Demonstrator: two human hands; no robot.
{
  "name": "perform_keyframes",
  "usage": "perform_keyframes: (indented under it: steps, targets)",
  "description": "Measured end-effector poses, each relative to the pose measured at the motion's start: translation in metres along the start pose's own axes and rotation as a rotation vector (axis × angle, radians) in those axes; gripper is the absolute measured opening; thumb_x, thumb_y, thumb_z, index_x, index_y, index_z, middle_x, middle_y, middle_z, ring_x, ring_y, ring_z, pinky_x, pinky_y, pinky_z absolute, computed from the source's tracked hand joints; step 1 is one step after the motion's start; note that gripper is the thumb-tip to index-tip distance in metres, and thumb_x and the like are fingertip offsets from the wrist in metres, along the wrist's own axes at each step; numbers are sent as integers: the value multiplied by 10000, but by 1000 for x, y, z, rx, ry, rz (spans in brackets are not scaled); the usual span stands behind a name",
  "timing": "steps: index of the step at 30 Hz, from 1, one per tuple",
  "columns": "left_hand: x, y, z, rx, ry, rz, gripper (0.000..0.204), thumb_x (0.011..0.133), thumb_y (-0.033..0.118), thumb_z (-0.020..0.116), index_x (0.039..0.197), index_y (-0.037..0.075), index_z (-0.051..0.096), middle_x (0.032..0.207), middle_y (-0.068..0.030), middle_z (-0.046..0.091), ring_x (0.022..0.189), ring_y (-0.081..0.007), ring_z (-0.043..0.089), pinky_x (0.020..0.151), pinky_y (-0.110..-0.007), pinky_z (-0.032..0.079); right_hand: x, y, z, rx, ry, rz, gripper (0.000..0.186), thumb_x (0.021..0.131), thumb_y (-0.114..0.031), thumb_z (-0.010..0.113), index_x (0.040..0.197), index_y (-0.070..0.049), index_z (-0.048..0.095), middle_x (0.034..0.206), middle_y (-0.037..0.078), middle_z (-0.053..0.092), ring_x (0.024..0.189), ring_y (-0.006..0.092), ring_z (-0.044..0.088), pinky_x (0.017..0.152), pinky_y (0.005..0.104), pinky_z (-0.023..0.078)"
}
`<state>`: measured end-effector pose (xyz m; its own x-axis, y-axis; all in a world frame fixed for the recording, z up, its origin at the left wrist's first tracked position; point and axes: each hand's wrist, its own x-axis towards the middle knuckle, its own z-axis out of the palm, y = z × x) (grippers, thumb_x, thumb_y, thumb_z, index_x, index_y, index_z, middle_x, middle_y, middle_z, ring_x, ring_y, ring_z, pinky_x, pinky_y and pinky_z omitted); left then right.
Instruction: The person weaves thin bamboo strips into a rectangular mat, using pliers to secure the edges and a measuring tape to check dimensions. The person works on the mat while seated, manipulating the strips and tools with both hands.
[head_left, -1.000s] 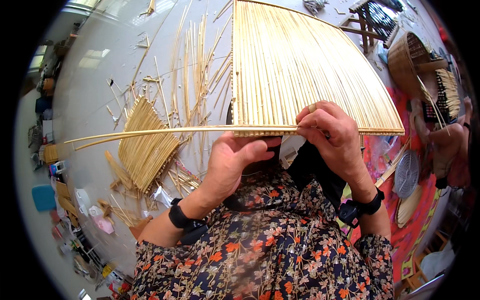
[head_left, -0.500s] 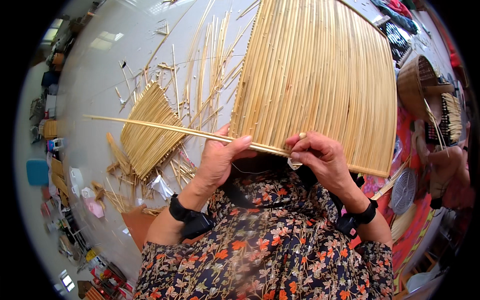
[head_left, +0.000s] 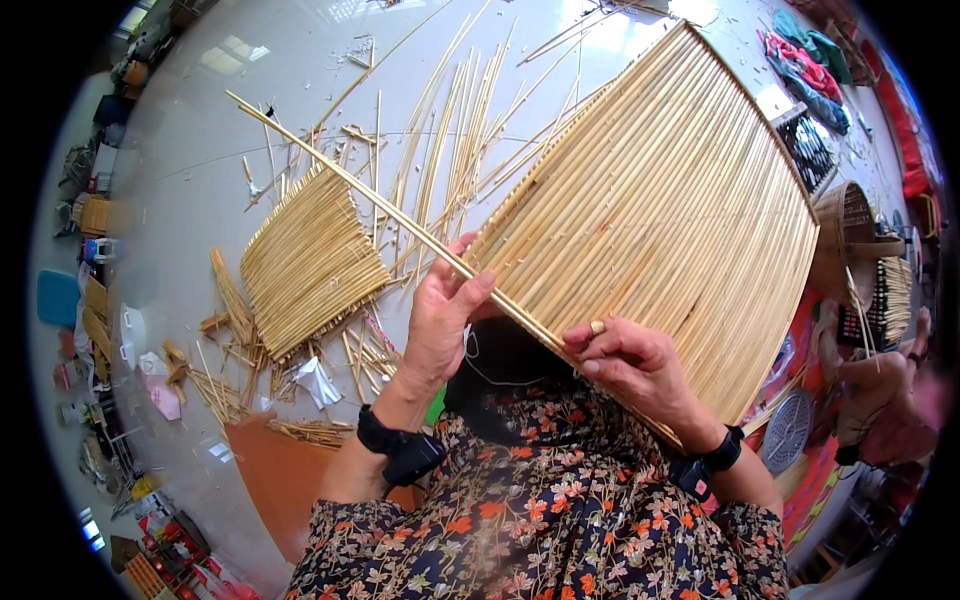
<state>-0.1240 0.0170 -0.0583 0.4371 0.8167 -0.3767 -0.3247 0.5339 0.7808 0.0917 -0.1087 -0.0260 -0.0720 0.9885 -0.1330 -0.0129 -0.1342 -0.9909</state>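
Observation:
A large panel of straw-coloured stalks (head_left: pixel 650 210), bound side by side, lies tilted in front of me, its near edge toward my body. Two thin long stalks (head_left: pixel 370 200) run along that edge and stick out past it to the upper left. My left hand (head_left: pixel 440 315) is closed round them at the panel's near left corner, thumb on top, fingers partly behind. Against the same edge, my right hand (head_left: pixel 635 365) has its fingers pinched together; what is between the fingertips is hidden. A small yellowish band shows on one finger. A pale thread (head_left: pixel 500 380) hangs in a loop below the edge.
A smaller stalk panel (head_left: pixel 315 265) lies on the floor at left, with loose stalks (head_left: pixel 465 120) and scraps around it. At right stand a woven basket (head_left: pixel 845 240) and a grey perforated disc (head_left: pixel 787 432). Another person's bare limb (head_left: pixel 875 385) shows at far right.
The large panel and long stalks have turned clockwise, the stalks' free end rising. My right hand has come lower with the edge. Both hands keep their closed poses.

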Motion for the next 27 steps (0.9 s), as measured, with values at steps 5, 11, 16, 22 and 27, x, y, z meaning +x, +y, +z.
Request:
perform_keyframes:
  steps: [5,11,16,22,27]
  targets:
    - [-3,10,10,41,-40,42,609,919,112,659,1437,-6,361,1222,-125,614,1033,-158,642,866,-300,567,4,-18,-11,-277,97,-141,100,824,-24,712,917,-26,676,990,96,689,869,189,662,721,289,523]
    - [4,1,3,61,-67,20,593,930,85,640,1440,-22,357,1238,-126,608,1071,-155,621,909,-308,546,20,-8,-24,-748,92,-216,173,763,-61,749,915,-55,666,952,65,639,839,258,602,708,334,506]
    - [3,2,7,101,-53,-1,611,912,98,673,1440,0,381,1252,-114,611,1083,-144,620,922,-301,538,36,-45,-17,-1208,145,-332,339,682,-104,778,1002,-98,665,1057,53,616,964,283,572,784,365,498]
    - [1,-2,8,54,-48,-22,611,923,116,671,1440,-11,371,1252,-119,609,1088,-155,620,918,-301,540,81,-25,-2,-1015,89,-516,313,713,-105,740,1019,-137,681,887,13,580,751,190,555,646,328,480]
    - [-5,-4,7,1,-42,-22,599,944,109,646,1441,-37,345,1285,-129,583,1145,-169,589,968,-316,511,84,-5,20,-927,82,-571,272,723,-138,754,989,-165,705,837,-5,546,727,182,530,620,321,450]
